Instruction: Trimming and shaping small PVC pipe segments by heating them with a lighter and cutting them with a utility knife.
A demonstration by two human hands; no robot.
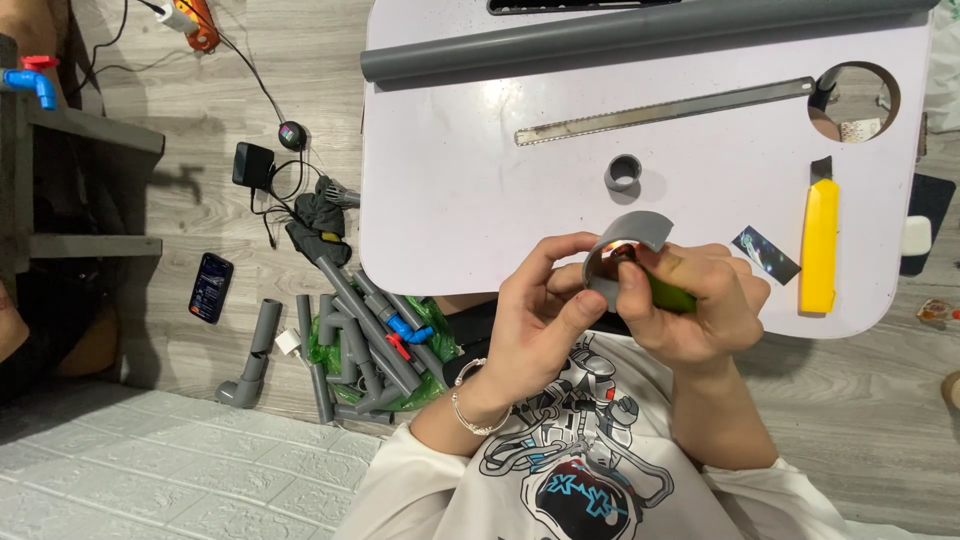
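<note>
Fingers [560, 265] pinch curved pipe strip [630, 235] — over table edge [440, 285].

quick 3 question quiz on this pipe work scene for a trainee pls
1. True or false: the saw blade lies on the white table between the long grey pipe and the small pipe ring.
2. Which thing lies right of the hands? A) phone B) yellow knife C) blue tap
3. Fill in: the left hand and right hand hold a curved grey pipe piece, and the right hand also grips a ____ lighter.

Key: 1 true; 2 B; 3 green
</note>
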